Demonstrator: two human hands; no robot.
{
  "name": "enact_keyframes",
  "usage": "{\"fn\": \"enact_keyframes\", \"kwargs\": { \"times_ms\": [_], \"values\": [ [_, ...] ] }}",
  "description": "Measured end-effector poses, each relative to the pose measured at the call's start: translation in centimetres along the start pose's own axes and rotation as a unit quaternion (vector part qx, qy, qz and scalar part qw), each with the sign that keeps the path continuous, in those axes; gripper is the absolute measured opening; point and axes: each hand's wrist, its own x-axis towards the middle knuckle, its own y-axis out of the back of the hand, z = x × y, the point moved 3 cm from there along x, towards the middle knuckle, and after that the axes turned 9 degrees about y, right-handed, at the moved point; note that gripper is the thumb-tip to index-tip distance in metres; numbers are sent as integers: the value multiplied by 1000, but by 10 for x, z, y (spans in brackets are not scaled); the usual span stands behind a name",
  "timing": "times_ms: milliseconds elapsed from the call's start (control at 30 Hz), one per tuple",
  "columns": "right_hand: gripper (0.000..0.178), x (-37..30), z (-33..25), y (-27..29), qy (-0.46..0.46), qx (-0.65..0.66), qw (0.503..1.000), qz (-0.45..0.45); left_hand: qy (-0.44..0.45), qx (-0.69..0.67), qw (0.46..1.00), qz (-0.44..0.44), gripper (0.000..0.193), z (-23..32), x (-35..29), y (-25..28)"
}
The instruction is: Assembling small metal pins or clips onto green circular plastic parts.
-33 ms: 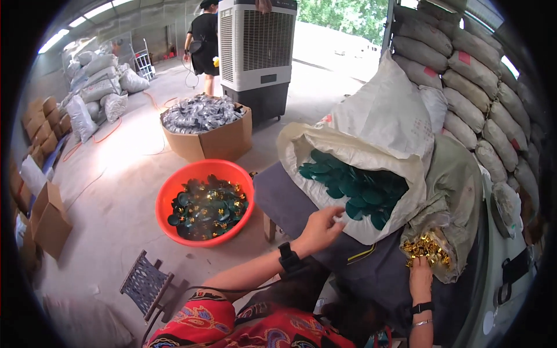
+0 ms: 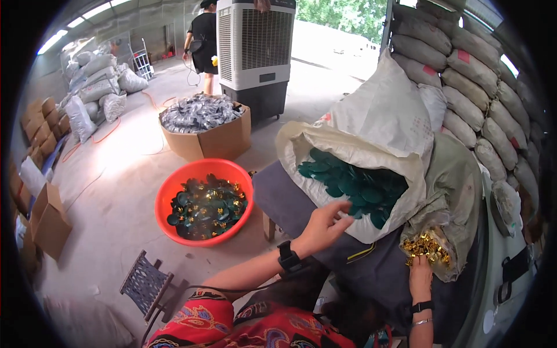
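Observation:
My left hand (image 2: 325, 227) hovers at the mouth of a white woven sack (image 2: 301, 138) lying on its side, thumb and fingers apart beside dark green round discs (image 2: 371, 188). No item shows between those fingers. Further right, my right hand (image 2: 421, 277) has its fingertips at the edge of small shiny gold pieces (image 2: 428, 246), which spill in the mouth of a grey-green sack (image 2: 455, 191). Its fingers are drawn together, and whatever they pinch is hidden. On the floor to the left, an orange-red basin (image 2: 165, 223) holds green discs with gold pieces among them.
Dark cloth (image 2: 270, 194) covers the work surface. A cardboard box (image 2: 223, 141) of clear plastic-looking pieces stands before an air cooler (image 2: 255, 52), with a person (image 2: 204, 49) behind. Stacked sacks (image 2: 464, 75) rise at right. A small stool (image 2: 145, 281) stands lower left.
My left hand has shifted slightly up toward the green discs, and its fingers have spread apart. My right hand stays by the gold pieces.

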Motion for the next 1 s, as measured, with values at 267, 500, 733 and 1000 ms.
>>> {"fn": "enact_keyframes", "kwargs": {
  "times_ms": [267,500,733,1000],
  "values": [
    [19,-5,3,-9,-7,-4,1000,8,-353,-204,811,-419,98,193,-56,-17],
    [31,0,-7,0,-34,25,999,-26,-387,-323,793,-342,51,227,-65,-19],
    [27,0,-11,6,-38,61,997,12,-427,-210,836,-273,50,203,-70,-32],
    [28,8,-16,5,-52,77,995,43,-66,-83,993,-53,26,86,36,27]
  ]
}}
